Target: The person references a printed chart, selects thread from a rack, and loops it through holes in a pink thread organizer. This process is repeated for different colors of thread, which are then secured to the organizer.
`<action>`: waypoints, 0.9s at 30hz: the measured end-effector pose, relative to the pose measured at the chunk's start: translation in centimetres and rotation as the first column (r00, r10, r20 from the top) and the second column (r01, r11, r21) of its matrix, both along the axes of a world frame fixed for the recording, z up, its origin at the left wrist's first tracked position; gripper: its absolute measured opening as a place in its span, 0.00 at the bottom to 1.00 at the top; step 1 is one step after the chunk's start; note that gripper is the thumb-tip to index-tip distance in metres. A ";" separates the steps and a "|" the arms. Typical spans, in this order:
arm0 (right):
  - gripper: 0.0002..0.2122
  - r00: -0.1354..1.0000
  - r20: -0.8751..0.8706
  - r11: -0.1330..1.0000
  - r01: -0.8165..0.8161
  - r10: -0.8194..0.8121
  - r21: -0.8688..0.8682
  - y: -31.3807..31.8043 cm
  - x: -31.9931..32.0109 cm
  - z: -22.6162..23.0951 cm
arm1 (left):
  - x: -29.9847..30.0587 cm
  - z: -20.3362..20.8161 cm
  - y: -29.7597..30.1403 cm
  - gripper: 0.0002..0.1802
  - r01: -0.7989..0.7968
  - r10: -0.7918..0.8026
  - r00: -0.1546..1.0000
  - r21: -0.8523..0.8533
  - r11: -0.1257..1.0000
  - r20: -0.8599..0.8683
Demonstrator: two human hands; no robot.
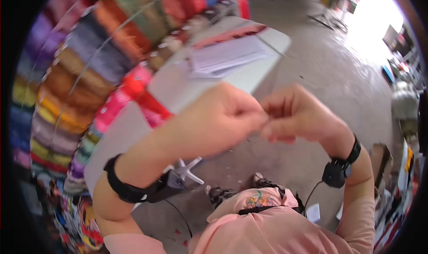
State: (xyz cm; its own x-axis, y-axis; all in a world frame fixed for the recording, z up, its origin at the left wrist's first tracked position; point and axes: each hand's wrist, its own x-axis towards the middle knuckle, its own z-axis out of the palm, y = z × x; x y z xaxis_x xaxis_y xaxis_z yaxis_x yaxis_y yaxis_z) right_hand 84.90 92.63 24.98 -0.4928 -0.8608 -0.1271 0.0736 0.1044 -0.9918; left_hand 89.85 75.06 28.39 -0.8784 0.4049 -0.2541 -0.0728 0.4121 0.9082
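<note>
Both arms are raised in front of my chest, and the hands meet over the grey floor. The fingers of my left hand [234, 113] are curled into a pinch, slightly blurred by motion. My right hand [301, 116] is also closed, thumb against bent fingers, its fingertips close by or touching those of the left. Whatever may lie between the fingertips is too small or hidden to make out. A black strap with a device [167, 185] circles my left forearm, and another black device [336, 171] sits at my right wrist; each has a thin cable.
Beyond my left hand stands a white table [278, 42] with stacked pale sheets [229, 55] and a reddish strip [232, 34]. Rolls or folds of coloured fabric [96, 40] fill racks at left. Piled goods [405, 102] line the right side. Cloth scraps [82, 223] lie at lower left.
</note>
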 end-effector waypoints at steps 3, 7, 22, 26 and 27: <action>0.07 0.978 0.016 0.978 0.209 -0.209 0.024 6.9 -3.8 1.1 | -5.0 -0.4 4.6 0.09 -0.043 0.048 0.999 0.217 0.975 -0.019; 0.07 0.943 -0.006 0.937 0.331 -0.333 -0.112 14.9 -8.5 1.4 | -10.5 -4.6 9.1 0.09 -0.004 0.022 0.999 0.373 0.928 -0.045; 0.10 0.976 -0.011 0.947 0.209 -0.218 -0.246 17.8 -31.5 4.8 | -26.2 -17.1 11.6 0.07 -0.415 0.334 0.906 0.387 0.823 0.262; 0.09 0.972 -0.108 0.947 0.174 -0.209 -0.269 18.8 -37.6 7.3 | -30.2 -18.1 12.9 0.06 -0.487 0.428 0.872 0.354 0.798 0.237; 0.09 0.974 -0.122 0.946 0.152 -0.193 -0.287 18.6 -39.2 7.6 | -30.9 -18.2 12.9 0.06 -0.524 0.475 0.851 0.326 0.787 0.222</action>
State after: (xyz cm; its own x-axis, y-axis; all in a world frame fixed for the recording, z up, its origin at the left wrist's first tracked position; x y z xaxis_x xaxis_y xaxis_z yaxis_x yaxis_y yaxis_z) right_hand 45.67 111.24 32.62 -0.6321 -0.7520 0.1868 -0.0821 -0.1747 -0.9812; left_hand 58.95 87.94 10.19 -0.9549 0.0012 -0.2968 -0.2962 -0.0681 0.9527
